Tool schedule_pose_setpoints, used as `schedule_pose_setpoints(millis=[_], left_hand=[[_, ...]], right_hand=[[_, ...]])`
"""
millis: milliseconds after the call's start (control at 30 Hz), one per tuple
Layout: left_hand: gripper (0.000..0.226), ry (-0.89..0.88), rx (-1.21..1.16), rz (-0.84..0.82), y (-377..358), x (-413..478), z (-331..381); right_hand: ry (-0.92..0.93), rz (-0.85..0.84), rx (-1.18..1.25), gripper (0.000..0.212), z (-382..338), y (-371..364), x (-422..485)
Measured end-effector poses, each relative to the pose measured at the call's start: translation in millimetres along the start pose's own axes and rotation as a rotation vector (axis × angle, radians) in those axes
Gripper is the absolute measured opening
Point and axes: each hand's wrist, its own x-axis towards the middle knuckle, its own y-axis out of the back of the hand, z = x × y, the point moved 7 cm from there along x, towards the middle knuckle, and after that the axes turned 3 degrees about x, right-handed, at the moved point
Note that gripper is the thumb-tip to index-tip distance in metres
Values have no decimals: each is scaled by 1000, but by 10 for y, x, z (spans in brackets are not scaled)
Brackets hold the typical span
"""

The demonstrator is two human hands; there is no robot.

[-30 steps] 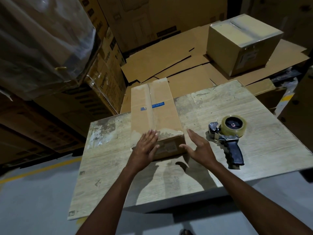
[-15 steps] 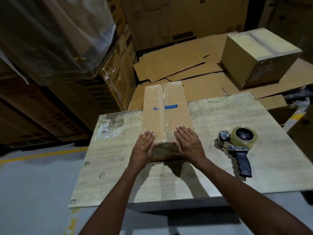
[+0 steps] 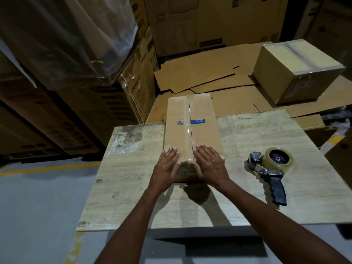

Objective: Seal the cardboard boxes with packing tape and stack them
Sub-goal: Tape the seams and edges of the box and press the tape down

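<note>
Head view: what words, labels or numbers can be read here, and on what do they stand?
No text reads clearly enough to quote.
Blue label on the box: white print, too small.
Blue stamp beside it: blurred.
Side label on the far box: blurred.
Print on the cartons at left: too blurred.

matt cardboard box, glossy tape

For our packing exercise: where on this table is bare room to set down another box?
Bare patch between the box and the table's left edge; another behind the tape dispenser, toward the far right corner. Crowded between box and dispenser.
</note>
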Motion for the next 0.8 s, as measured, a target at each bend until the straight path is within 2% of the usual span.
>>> schedule_pose_setpoints(millis=[167,367,433,500,567,700,800], left_hand=[[48,-85,29,82,2,17,7],[54,-130,15,50,0,-39,35],[65,-9,-66,82,66,-110,-30],[75,232,-222,144,156,-248,-210],[73,402,-392,185,208,-403,-408],[48,571,-545,262,273,-585,-587],[49,609,-560,344,315,-608,-504]], right_hand=[[24,11,18,53,12,-24,-29],[-29,-130,29,63,-48,32,38],[-53,-165,43,62,-112,9,117],[-60,-206,28,64,-174,-71,164],[-55,-224,22,65,-188,-135,164],[21,-236,-19,63,-177,-87,127],[25,-283,-27,66,-187,-72,142]])
